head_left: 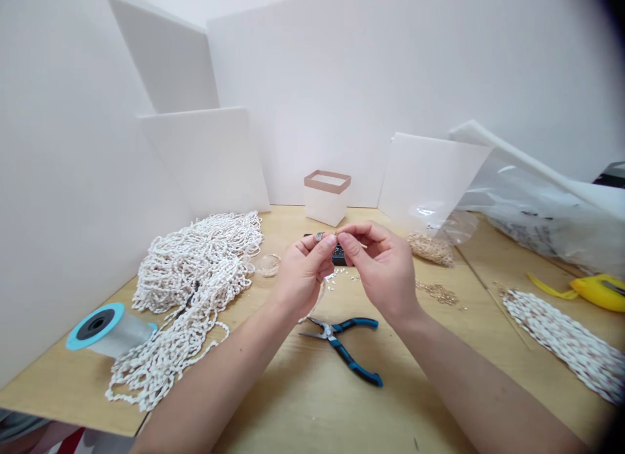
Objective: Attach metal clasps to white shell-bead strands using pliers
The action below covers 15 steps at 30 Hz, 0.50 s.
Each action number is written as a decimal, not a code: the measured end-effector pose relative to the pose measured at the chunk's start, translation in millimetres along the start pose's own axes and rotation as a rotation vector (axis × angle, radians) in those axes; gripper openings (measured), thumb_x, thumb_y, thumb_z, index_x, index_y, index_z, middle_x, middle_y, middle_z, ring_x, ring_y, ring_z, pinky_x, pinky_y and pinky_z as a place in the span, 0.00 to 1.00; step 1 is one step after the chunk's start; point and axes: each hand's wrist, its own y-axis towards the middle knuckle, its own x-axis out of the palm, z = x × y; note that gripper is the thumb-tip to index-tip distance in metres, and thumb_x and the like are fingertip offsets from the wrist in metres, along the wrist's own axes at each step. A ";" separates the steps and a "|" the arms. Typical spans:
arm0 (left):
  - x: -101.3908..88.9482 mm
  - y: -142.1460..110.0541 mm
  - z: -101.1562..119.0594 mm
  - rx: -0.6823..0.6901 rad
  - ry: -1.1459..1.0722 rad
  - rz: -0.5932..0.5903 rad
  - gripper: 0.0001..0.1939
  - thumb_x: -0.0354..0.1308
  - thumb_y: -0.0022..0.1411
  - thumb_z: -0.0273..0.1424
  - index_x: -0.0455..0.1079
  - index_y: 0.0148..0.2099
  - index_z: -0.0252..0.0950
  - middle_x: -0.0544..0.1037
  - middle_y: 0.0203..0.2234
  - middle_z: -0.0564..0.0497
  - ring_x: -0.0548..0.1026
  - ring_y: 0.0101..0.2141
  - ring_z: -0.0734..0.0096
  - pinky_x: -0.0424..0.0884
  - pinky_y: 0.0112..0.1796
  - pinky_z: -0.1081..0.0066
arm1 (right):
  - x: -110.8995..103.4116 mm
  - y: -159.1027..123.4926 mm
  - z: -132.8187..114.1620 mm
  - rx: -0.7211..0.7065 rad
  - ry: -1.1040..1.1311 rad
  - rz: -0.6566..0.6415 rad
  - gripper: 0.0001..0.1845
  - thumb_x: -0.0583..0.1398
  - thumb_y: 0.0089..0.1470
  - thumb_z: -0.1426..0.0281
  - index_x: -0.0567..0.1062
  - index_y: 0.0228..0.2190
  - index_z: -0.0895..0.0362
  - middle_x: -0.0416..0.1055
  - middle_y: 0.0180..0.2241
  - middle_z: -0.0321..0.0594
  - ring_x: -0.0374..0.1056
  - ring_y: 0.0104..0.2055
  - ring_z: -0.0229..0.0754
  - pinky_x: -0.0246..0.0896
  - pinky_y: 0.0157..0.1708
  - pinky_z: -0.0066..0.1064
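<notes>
My left hand [310, 265] and my right hand [383, 265] meet above the middle of the table, fingertips pinched together. A thin strand of white beads [319, 299] hangs from my left hand. A tiny part lies between the two sets of fingertips, too small to name. My left hand wears a ring-like metal band [319, 236] on a finger. Just below the hands lie blue and black pliers [336, 337] with their jaws apart. Behind the fingers a dark tray [339, 255] is partly hidden, with loose white bits near it.
White bead strands [195, 265] heap on the left beside a spool of clear line [117, 333]. A white box with a brown rim [327, 184] stands at the back. On the right are a bag of gold pieces [432, 245], a bead bundle [566, 340] and a yellow tape measure [598, 292].
</notes>
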 end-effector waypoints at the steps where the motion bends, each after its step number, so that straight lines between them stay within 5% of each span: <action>1: -0.9 0.4 -0.6 -0.007 -0.012 -0.004 0.19 0.73 0.53 0.38 0.68 0.27 0.32 0.56 0.18 0.61 0.49 0.20 0.84 0.46 0.22 0.74 | -0.9 1.0 0.5 0.012 0.008 -0.012 0.08 0.68 0.55 0.64 0.79 0.34 0.56 0.77 0.31 0.38 0.69 0.29 0.36 0.69 0.31 0.29; 6: -3.0 2.1 -1.8 -0.042 -0.050 -0.005 0.20 0.74 0.52 0.37 0.67 0.26 0.32 0.55 0.18 0.61 0.48 0.20 0.84 0.45 0.22 0.75 | -5.5 5.3 -1.2 0.071 0.054 -0.095 0.08 0.67 0.56 0.65 0.79 0.34 0.56 0.76 0.29 0.36 0.69 0.29 0.36 0.68 0.31 0.28; 15: -1.3 3.9 1.9 -0.096 -0.067 -0.006 0.21 0.76 0.48 0.37 0.67 0.26 0.31 0.55 0.18 0.61 0.48 0.19 0.86 0.44 0.21 0.78 | -13.1 10.9 -0.5 -0.207 -0.194 -0.133 0.02 0.64 0.59 0.70 0.78 0.34 0.55 0.75 0.37 0.40 0.72 0.39 0.42 0.71 0.40 0.34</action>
